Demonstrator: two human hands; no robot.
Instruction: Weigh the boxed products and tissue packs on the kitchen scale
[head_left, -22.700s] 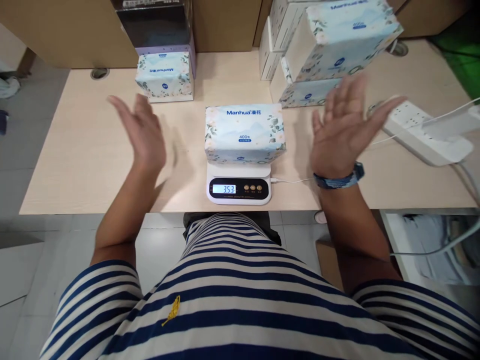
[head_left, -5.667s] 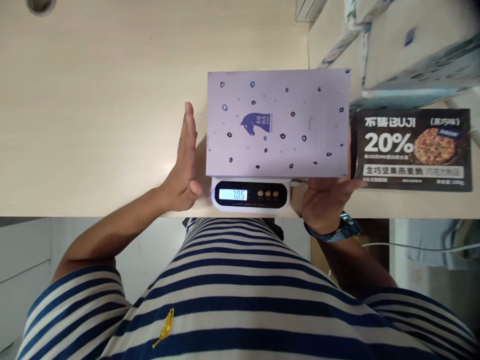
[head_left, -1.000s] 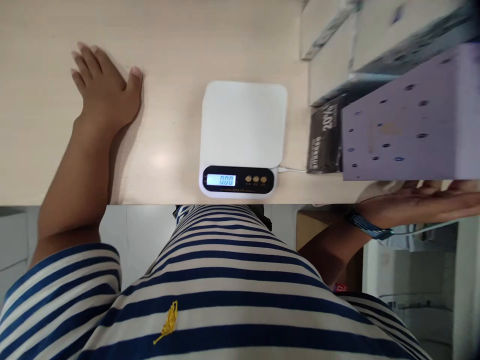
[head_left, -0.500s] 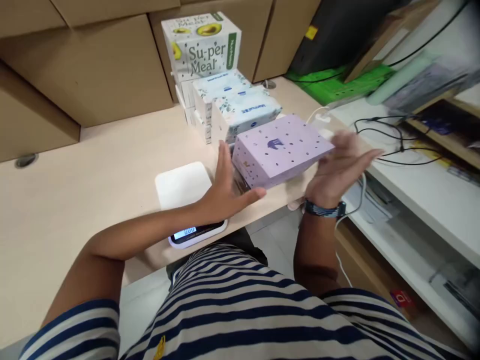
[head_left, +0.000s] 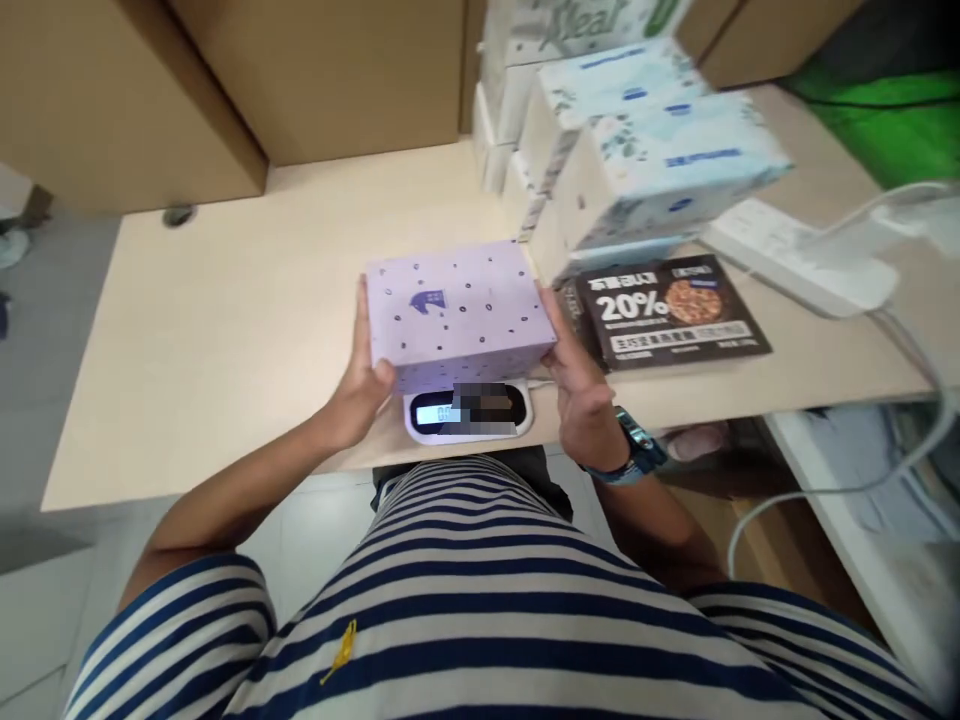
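Observation:
Between my two hands is a lilac box (head_left: 472, 305) with small dark spots and a dark blue emblem on top. My left hand (head_left: 361, 375) grips its left end, thumb at the near corner. My right hand (head_left: 574, 370) is on the opposite end, fingers along the side. Below the box sits a white kitchen scale (head_left: 411, 425); its lit display shows at the front, partly blurred out, while the box hides the weighing plate. Whether the box touches the plate I cannot tell.
A dark brown box (head_left: 679, 310) marked 20% lies right of my right hand. Behind it stand stacked light-blue tissue packs (head_left: 690, 165) and a white Meal box (head_left: 585, 25). A white power strip (head_left: 802, 260) with a cable is at the right. Cardboard boxes (head_left: 337, 80) line the back.
The lilac box has moved left from beside the tissue packs to over the scale. Both hands have closed on its ends. The brown box, covered before, now shows, and the view has turned left.

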